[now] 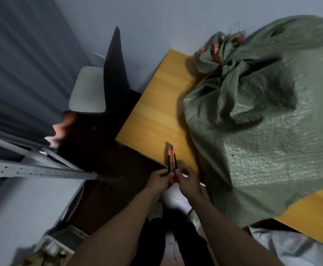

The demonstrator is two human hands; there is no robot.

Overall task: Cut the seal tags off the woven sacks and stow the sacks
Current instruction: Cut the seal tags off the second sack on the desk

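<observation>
A heap of green woven sacks (268,120) covers most of the wooden table (160,104). Their bunched necks at the far end carry red seal tags (217,48). Both hands hold an orange-and-black utility knife (171,158) over the table's near corner, its blade out and pointing away from me. My left hand (159,179) grips the knife's lower end from the left. My right hand (188,179) pinches the handle from the right.
A chair with a grey seat (88,91) and dark backrest stands left of the table by the wall. A grey metal shelf frame (32,169) is at the left. A white basket (64,240) sits on the dark floor near my feet.
</observation>
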